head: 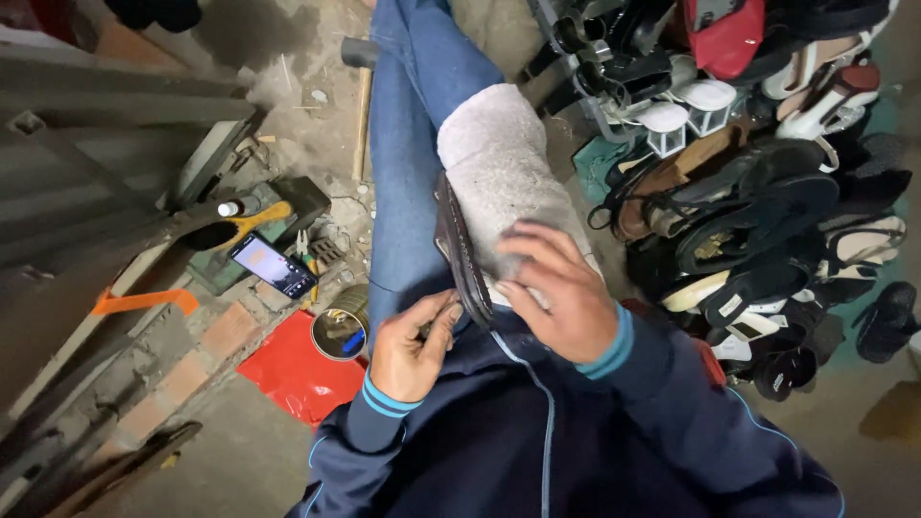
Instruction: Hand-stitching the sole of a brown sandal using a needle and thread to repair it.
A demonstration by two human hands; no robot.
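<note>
In the head view, the right hand lies spread on a grey boot resting on the lap, while the left hand pinches at the dark sole edge. If that pinch slips, the sole could peel crooked; the open tin beside the knee could be knocked over.

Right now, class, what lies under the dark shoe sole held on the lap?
A pale fuzzy cloth draped over the blue-jeaned leg lies under the dark shoe sole. The right hand presses on the cloth, and the left hand covers the sole's near end.
</note>
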